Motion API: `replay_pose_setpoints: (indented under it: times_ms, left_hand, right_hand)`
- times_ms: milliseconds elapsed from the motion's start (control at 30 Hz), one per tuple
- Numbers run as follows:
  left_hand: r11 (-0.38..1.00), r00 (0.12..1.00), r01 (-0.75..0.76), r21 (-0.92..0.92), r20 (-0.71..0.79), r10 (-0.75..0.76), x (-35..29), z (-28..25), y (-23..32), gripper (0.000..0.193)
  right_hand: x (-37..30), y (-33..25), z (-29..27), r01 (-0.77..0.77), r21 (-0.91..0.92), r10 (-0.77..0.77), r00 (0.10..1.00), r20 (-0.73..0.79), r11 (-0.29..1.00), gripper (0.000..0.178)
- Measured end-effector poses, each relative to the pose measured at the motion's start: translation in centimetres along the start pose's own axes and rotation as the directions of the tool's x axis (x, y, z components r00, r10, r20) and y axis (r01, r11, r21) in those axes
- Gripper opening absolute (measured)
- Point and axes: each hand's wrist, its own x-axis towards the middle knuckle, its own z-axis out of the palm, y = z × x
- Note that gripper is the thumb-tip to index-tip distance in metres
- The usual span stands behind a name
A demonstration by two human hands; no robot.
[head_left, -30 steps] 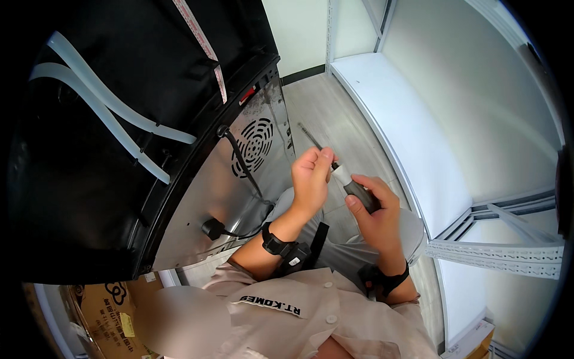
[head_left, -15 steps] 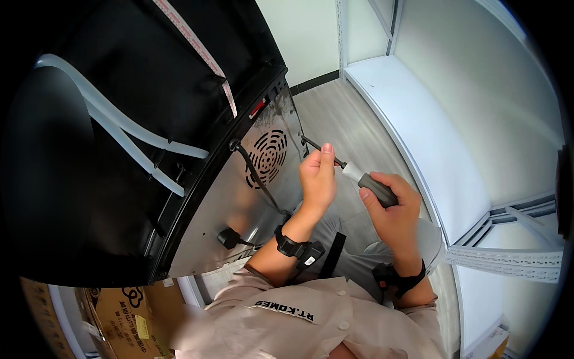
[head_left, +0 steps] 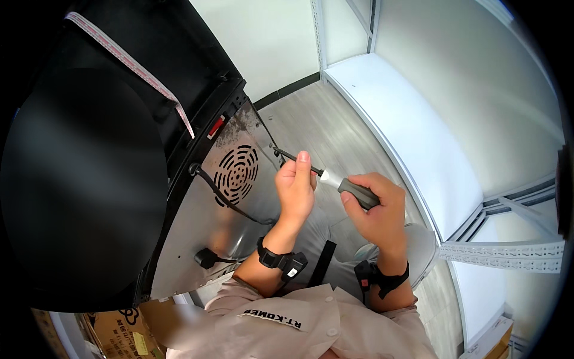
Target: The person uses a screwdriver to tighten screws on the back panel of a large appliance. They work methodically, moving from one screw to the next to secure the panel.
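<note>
Head view: the bare R hand (head_left: 382, 210) was wrapped round the handle of the slim dark-shafted, grey-and-white-handled screwdriver (head_left: 332, 179); the bare L hand (head_left: 294, 190), thumb up & fingers curled, looked to pinch its shaft, contact partly hidden. The tool slanted up-left, tip at or just beside the small dark fitting (head_left: 279, 157) on the far edge of the shiny silver metal panel (head_left: 191, 230); seating too small to tell. Doing it well, IMO, meant L as a loose guide nr the tip, R pressing straight along the shaft b4 any twist. A slip could've scratched the panel nr its round slotted vent (head_left: 237, 176).
</note>
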Motion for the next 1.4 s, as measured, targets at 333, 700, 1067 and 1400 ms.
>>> replay_pose_setpoints:
  times_ms: [333,700,1067,1400]
  left_hand:
    - [1.000,0.998,-0.005,0.029,0.055,0.003,0.5,-0.7,-0.4,0.042]
    - [0.997,0.998,-0.041,0.068,0.054,0.037,0.8,-0.4,-0.2,0.044]
    - [0.996,0.999,-0.030,0.078,0.020,0.029,0.6,-0.5,-0.2,0.044]
    - [0.998,0.999,-0.042,0.049,0.020,0.041,0.8,-0.6,-0.5,0.042]
  right_hand:
    - [0.0,0.6,0.5,-0.004,0.006,0.004,1.000,-0.003,1.000,0.019]
    - [-0.3,1.3,0.5,-0.068,0.070,0.068,0.998,0.004,0.995,0.019]
    - [-0.5,1.3,0.7,-0.064,0.081,0.063,0.998,0.016,0.995,0.020]
    - [-0.4,1.3,0.8,0.022,0.039,-0.020,0.999,-0.040,0.999,0.026]
